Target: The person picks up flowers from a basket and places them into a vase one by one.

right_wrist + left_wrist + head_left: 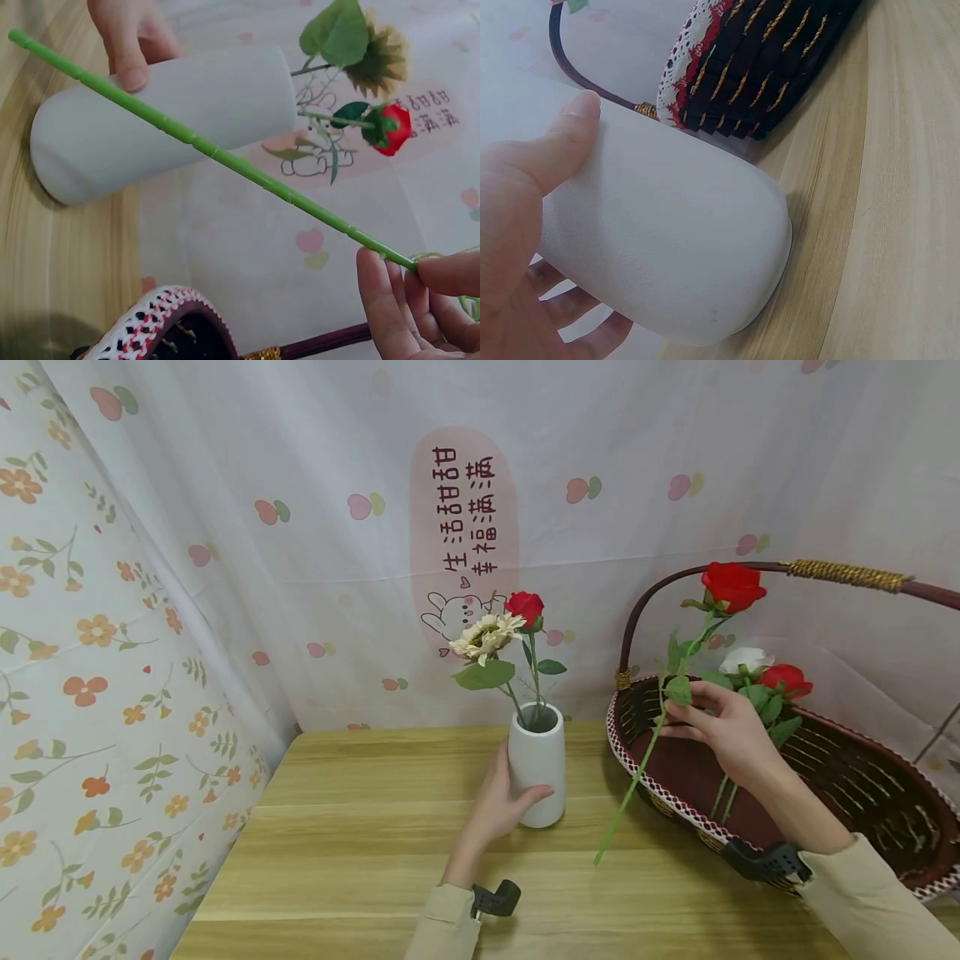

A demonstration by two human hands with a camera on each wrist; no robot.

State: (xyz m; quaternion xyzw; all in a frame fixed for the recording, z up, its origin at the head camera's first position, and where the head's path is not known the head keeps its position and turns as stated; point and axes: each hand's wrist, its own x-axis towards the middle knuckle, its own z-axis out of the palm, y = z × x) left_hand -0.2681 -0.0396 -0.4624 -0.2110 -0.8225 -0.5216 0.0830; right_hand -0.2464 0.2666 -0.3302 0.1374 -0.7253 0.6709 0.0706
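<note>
A white vase (538,772) stands upright on the wooden table, holding a cream sunflower-like flower (487,637) and a red rose (526,608). My left hand (501,797) grips the vase from its left side, thumb across the front, as the left wrist view shows close up. Between thumb and fingers, my right hand (716,722) pinches the green stem (225,156) of another red rose (733,587) over the basket's left rim. Its bloom points up and right, and the bare stem end slants down toward the vase's right side.
A dark woven basket (847,739) with a lace-trimmed rim and tall arched handle stands at the right. Inside lie a white rose (744,662) and one more red rose (784,680). Behind the table (337,827) hangs a printed curtain (300,427).
</note>
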